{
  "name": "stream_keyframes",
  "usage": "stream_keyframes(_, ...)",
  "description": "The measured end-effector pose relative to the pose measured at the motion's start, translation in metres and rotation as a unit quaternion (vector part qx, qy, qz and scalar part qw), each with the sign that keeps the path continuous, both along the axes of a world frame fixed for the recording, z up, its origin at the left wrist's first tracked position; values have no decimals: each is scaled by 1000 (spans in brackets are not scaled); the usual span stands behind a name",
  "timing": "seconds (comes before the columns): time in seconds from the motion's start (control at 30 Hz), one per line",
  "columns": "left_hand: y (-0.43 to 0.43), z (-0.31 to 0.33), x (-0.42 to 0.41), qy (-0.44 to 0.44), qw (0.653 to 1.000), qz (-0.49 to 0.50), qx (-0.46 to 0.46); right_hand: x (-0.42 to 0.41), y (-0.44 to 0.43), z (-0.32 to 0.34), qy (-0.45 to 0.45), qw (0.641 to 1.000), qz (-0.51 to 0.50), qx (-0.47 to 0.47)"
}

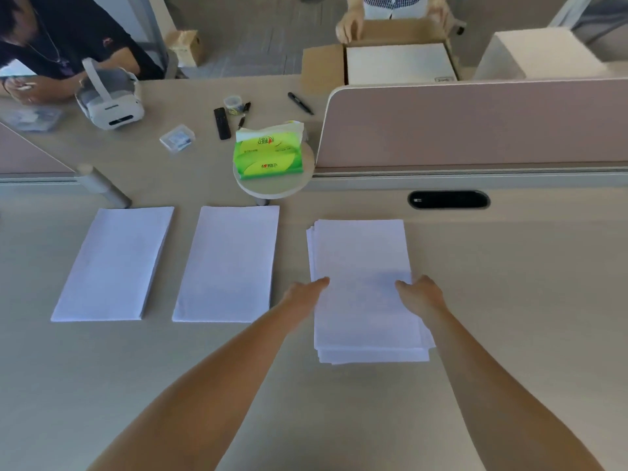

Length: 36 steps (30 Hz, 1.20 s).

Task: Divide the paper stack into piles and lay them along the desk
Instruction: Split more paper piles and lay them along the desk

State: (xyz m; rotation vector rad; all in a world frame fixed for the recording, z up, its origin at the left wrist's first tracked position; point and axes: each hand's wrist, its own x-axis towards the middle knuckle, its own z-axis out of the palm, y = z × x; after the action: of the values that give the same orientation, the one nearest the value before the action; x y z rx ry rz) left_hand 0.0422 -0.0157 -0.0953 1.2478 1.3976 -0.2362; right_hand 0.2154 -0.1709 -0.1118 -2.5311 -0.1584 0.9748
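Observation:
Three white paper piles lie in a row on the beige desk (509,300). The left pile (112,263) and the middle pile (227,263) are neat and untouched. The right paper stack (363,253) is thicker, with its sheets slightly fanned at the edges. My left hand (306,294) rests against the stack's left edge, and my right hand (419,292) lies on its right edge, thumbs on top of the paper. Whether the fingers curl under any sheets is hidden.
A green tissue pack (268,154) sits on a small round stand behind the piles. A pink divider panel (475,124) and a cable slot (448,199) lie at the back right. A headset (108,100), pens and a remote lie farther back, where two people stand.

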Motion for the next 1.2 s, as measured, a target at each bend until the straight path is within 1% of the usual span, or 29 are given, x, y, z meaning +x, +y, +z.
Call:
stream_keyframes(0.13, -17, -9, 12, 7, 1000, 13, 25, 3, -1, 0, 6, 1000, -8, 15)
stream_keyframes(0.3, -15, -12, 18, 15, 999, 27, 31, -6, 9, 2, -34, 998, 47, 5)
stream_keyframes(0.4, -16, -8, 20, 26, 998, 17, 51, -15, 16, 0, -64, 995, 75, -6)
stream_keyframes(0.57, -19, -7, 22, 36, 999, 16, 29, -25, 19, 10, -119, 988, 95, -19)
stream_keyframes(0.77, -26, -6, 21, 44, 998, 14, 41, -29, 21, 14, -128, 987, 93, 31)
stream_keyframes(0.87, -28, -7, 21, 40, 998, 17, 47, -34, 20, 14, -144, 984, 107, 12)
stream_keyframes(0.93, -27, -7, 22, 39, 998, 16, 46, -37, 18, 11, -126, 985, 115, 9)
stream_keyframes(1.07, -27, -6, 22, 41, 998, 15, 45, -40, 17, 6, -104, 988, 109, 38)
stream_keyframes(1.13, -26, -5, 21, 42, 998, 15, 41, -41, 19, 3, -94, 989, 85, 78)
stream_keyframes(1.2, -24, -9, 21, 45, 998, 13, 36, -38, 21, 3, -51, 991, 30, 123)
